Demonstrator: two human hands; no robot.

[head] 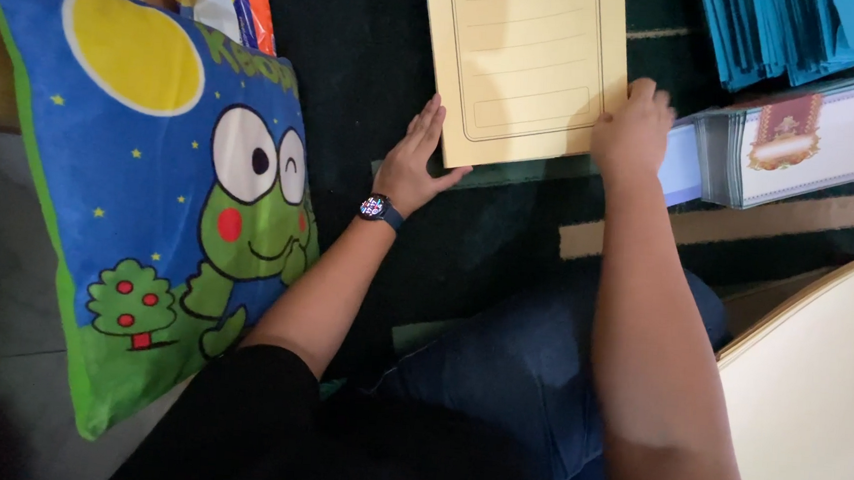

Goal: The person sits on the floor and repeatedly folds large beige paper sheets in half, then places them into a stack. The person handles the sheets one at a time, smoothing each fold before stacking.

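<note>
A dark green carpet point(379, 59) with tan stripes covers the floor. On it lies a pale yellow folder point(526, 68), flat. To its right sits a stack of printed cards point(798, 144), with a pile of blue sheets point(785, 35) just beyond. On the left, a frog-patterned cushion point(154, 184) rests partly on the grey floor point(0, 273).

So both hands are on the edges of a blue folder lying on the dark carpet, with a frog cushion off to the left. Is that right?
Not quite: the folder is pale yellow, not blue, as the head view shows. The left hand and right hand do rest at its edges on the dark carpet, frog cushion at left.
</note>
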